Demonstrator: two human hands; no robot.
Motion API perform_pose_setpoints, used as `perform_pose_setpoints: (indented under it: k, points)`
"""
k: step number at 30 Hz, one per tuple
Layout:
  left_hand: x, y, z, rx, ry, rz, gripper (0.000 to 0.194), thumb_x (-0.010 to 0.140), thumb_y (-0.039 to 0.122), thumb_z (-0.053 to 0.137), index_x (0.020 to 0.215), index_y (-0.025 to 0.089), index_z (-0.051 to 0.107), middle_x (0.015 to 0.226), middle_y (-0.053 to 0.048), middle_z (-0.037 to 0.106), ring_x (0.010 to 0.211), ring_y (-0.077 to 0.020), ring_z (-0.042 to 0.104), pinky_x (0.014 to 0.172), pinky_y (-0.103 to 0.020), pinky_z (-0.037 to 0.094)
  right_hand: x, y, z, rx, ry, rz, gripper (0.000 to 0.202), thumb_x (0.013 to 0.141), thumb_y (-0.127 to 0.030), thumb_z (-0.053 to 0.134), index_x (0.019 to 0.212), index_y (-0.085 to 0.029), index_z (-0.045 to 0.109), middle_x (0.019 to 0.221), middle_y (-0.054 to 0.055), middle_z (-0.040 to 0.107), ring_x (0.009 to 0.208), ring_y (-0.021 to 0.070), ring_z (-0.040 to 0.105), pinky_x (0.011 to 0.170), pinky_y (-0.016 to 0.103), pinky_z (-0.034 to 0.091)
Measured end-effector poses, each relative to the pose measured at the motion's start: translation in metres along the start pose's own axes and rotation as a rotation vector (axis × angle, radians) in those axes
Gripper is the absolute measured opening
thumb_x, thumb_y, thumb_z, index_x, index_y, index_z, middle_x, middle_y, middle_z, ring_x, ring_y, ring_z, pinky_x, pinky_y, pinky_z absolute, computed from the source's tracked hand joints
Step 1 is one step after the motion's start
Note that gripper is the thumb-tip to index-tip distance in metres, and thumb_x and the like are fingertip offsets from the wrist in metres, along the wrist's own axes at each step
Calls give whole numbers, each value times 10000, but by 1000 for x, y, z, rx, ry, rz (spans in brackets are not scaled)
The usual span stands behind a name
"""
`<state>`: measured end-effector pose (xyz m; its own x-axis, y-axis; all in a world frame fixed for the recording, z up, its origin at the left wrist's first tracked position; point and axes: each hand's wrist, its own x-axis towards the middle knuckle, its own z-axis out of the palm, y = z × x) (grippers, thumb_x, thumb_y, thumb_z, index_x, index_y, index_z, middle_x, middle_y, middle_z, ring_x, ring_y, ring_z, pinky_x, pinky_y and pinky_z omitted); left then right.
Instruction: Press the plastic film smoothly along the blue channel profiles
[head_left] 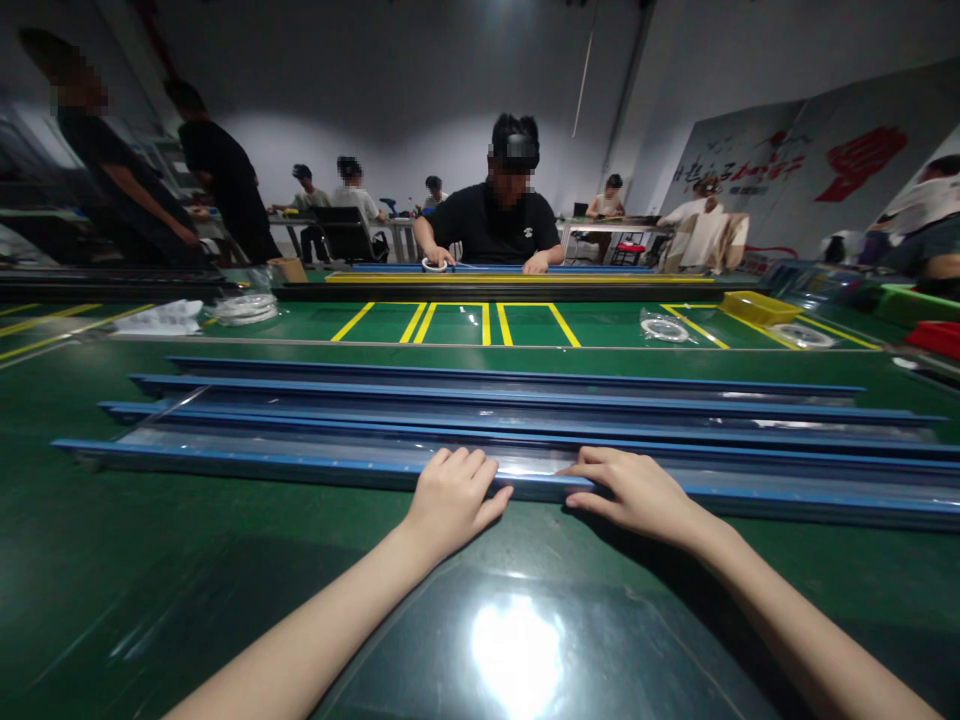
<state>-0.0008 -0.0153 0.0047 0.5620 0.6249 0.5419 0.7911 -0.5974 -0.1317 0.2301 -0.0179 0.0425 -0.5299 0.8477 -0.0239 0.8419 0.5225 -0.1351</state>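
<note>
Long blue channel-shaped profiles lie side by side across the green table (187, 540). The nearest blue profile (262, 462) has a clear film or lining inside its trough. My left hand (454, 495) grips its near edge left of the middle, fingers over the rim and thumb in front. Just to the right, my right hand (626, 490) pinches the same edge between fingers and thumb. A small gap separates the two hands. Behind lie further blue profiles (525, 408), close together.
Yellow tape marks (486, 325), bagged white coils (664, 327) and a yellow tray (757, 308) are beyond the profiles. Across the table a person (495, 225) handles a white ring. A clear sheet (420, 650) lies in front of me. More people are behind.
</note>
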Motion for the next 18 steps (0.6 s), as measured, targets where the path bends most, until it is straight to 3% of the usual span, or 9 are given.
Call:
perform_pose_setpoints:
  k: [18]
  points:
    - [-1,0,1,3,-5,2,247,800,365,409,753,166,548,699,-31,568,671,-174,494,597,-304,313,1,0,0,1,-3,0,365,796,-486,375,1041,-293,564,857,30,560,797,166,546,646,245,379]
